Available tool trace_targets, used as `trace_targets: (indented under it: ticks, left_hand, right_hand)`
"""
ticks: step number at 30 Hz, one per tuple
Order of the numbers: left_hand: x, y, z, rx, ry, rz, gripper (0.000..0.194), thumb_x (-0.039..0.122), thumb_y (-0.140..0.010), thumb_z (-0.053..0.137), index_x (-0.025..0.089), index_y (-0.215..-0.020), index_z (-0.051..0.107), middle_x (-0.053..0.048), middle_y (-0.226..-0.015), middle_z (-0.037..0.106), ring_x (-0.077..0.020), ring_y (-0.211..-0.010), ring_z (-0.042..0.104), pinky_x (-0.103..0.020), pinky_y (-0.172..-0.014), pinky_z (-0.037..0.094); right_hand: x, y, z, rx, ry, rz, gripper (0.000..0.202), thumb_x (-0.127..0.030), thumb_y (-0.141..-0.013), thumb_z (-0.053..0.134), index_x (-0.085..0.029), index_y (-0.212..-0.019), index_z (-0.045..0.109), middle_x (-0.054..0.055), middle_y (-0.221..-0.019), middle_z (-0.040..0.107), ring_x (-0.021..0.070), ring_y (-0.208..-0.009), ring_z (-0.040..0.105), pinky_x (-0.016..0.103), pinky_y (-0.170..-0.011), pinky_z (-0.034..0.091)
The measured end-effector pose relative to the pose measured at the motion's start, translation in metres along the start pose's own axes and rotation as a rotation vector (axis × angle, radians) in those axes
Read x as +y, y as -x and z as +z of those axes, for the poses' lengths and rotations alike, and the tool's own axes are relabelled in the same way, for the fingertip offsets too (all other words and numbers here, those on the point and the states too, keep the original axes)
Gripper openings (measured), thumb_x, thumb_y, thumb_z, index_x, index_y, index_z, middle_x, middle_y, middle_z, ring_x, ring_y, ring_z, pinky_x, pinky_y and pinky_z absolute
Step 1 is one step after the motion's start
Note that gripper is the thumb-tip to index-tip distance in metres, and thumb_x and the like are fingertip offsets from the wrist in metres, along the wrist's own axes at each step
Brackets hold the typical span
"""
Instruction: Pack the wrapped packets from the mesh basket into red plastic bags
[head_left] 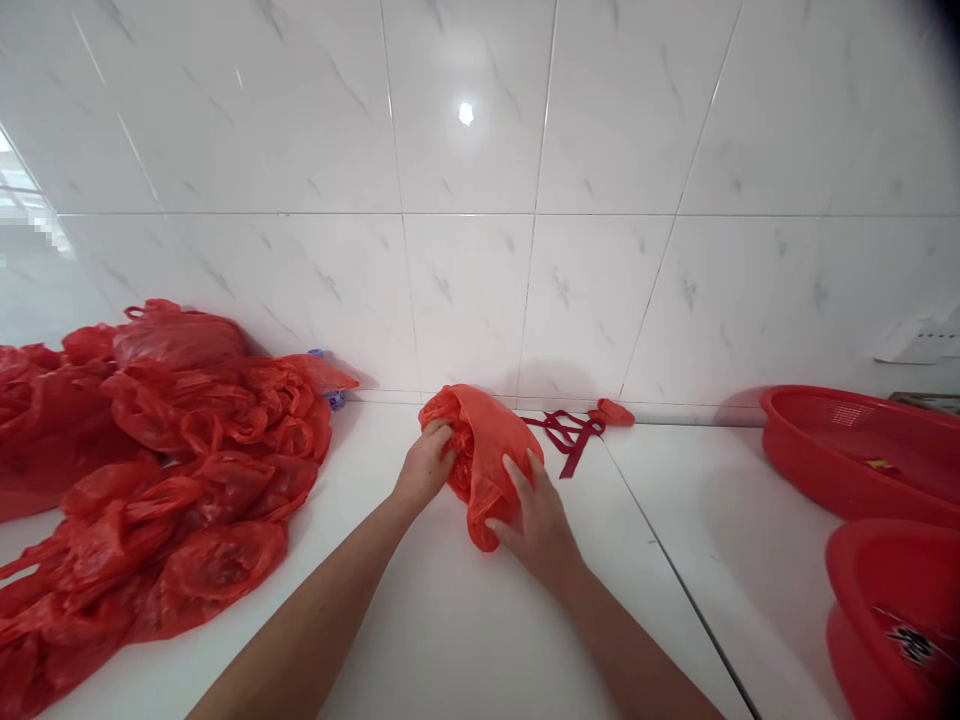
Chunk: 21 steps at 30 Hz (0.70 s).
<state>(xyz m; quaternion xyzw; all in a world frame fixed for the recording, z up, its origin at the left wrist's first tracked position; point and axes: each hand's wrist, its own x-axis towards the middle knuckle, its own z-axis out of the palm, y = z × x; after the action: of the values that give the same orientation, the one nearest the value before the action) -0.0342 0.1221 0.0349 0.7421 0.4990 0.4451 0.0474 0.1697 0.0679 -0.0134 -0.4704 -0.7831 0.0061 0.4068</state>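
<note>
A red plastic bag [495, 430], bunched up with more crumpled red plastic inside its opening, is held between both hands above the white surface near the tiled wall. My left hand [427, 465] is closed on the bag's left edge, its fingertips inside the opening. My right hand [536, 515] grips the lower right side of the bag, with its fingers spread over the plastic and the thumb near the bottom. Just right of the bag, a dark red ribbon [574, 440] lies against the wall.
A large heap of red plastic bags [187, 470] covers the left side, with a blue item [335, 399] partly hidden behind it. A small red piece [615, 412] lies by the wall. At right stand a red basket [810, 470] and a red basin [847, 590].
</note>
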Motion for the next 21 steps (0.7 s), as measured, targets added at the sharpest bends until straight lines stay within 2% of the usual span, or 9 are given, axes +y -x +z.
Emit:
trace_targets:
  ticks: [2, 4, 7, 9, 12, 15, 18, 20, 21]
  left_hand:
    - [0.006, 0.012, 0.0, -0.084, 0.128, 0.011, 0.025, 0.008, -0.071, 0.048, 0.024, -0.083, 0.064, -0.003, -0.114, 0.061, -0.021, -0.106, 0.055, -0.034, -0.089, 0.044]
    - [0.011, 0.023, -0.002, -0.185, 0.295, -0.035, 0.021, 0.012, -0.073, 0.051, 0.024, -0.083, 0.065, -0.004, -0.11, 0.063, -0.0224, -0.106, 0.054, -0.034, -0.089, 0.043]
    - [0.017, 0.038, -0.005, -0.342, 0.571, -0.171, 0.011, 0.023, -0.078, 0.055, 0.021, -0.084, 0.064, -0.004, -0.093, 0.065, -0.0199, -0.088, 0.057, -0.031, -0.078, 0.044]
    - [0.022, 0.047, -0.003, -0.439, 0.754, -0.239, 0.012, 0.029, -0.08, 0.056, 0.018, -0.082, 0.061, -0.003, -0.082, 0.062, -0.0166, -0.078, 0.056, -0.029, -0.073, 0.043]
    - [0.032, 0.06, 0.003, -0.59, 0.971, -0.329, 0.016, 0.03, -0.077, 0.061, 0.016, -0.074, 0.055, -0.001, -0.069, 0.056, -0.0123, -0.063, 0.051, -0.025, -0.061, 0.039]
    - [0.047, 0.073, 0.008, -0.743, 1.068, -0.421, 0.019, 0.027, -0.073, 0.064, 0.016, -0.066, 0.049, 0.002, -0.059, 0.05, -0.0089, -0.051, 0.042, -0.022, -0.049, 0.031]
    - [0.059, 0.085, 0.009, -0.803, 1.073, -0.476, 0.022, 0.023, -0.068, 0.068, 0.017, -0.064, 0.046, 0.005, -0.054, 0.042, -0.0067, -0.047, 0.034, -0.02, -0.045, 0.024]
    - [0.062, 0.09, 0.009, -0.777, 1.098, -0.53, 0.025, 0.026, -0.068, 0.069, 0.017, -0.064, 0.046, 0.006, -0.053, 0.04, -0.0056, -0.046, 0.031, -0.02, -0.044, 0.022]
    - [0.061, 0.092, 0.008, -0.73, 1.136, -0.558, 0.026, 0.029, -0.069, 0.069, 0.017, -0.065, 0.046, 0.006, -0.053, 0.041, -0.0055, -0.045, 0.032, -0.019, -0.044, 0.023]
  right_hand:
    - [-0.001, -0.005, 0.012, -0.018, 0.062, 0.0, 0.074, -0.045, -0.078, 0.059, -0.03, -0.143, 0.025, 0.011, -0.151, 0.015, 0.0345, -0.134, 0.026, 0.052, -0.101, 0.034]
    - [0.005, -0.012, 0.021, -0.038, 0.107, 0.042, 0.068, -0.041, -0.082, 0.055, -0.029, -0.143, 0.027, 0.011, -0.151, 0.016, 0.0351, -0.134, 0.025, 0.053, -0.101, 0.033]
    - [0.017, -0.023, 0.029, -0.049, 0.14, 0.14, 0.06, -0.031, -0.084, 0.049, -0.026, -0.141, 0.031, 0.012, -0.15, 0.02, 0.0359, -0.131, 0.03, 0.052, -0.097, 0.036]
    - [0.023, -0.029, 0.032, -0.045, 0.143, 0.199, 0.058, -0.027, -0.084, 0.048, -0.027, -0.14, 0.034, 0.012, -0.15, 0.022, 0.0376, -0.127, 0.035, 0.053, -0.092, 0.039]
    - [0.027, -0.037, 0.037, -0.041, 0.147, 0.261, 0.055, -0.028, -0.083, 0.049, -0.029, -0.138, 0.038, 0.012, -0.149, 0.025, 0.0395, -0.119, 0.041, 0.055, -0.086, 0.04]
    - [0.031, -0.045, 0.042, -0.048, 0.16, 0.303, 0.054, -0.028, -0.082, 0.049, -0.029, -0.135, 0.041, 0.012, -0.149, 0.025, 0.0393, -0.116, 0.043, 0.055, -0.084, 0.04]
    - [0.038, -0.051, 0.043, -0.035, 0.146, 0.333, 0.057, -0.026, -0.08, 0.052, -0.025, -0.136, 0.041, 0.014, -0.149, 0.022, 0.0402, -0.121, 0.039, 0.055, -0.088, 0.039]
    - [0.041, -0.054, 0.04, 0.02, 0.082, 0.315, 0.061, -0.029, -0.08, 0.053, -0.022, -0.139, 0.035, 0.015, -0.149, 0.02, 0.0383, -0.127, 0.033, 0.054, -0.094, 0.036]
    - [0.042, -0.054, 0.038, 0.067, 0.039, 0.296, 0.063, -0.033, -0.082, 0.052, -0.021, -0.141, 0.031, 0.015, -0.149, 0.019, 0.0366, -0.129, 0.03, 0.052, -0.098, 0.034]
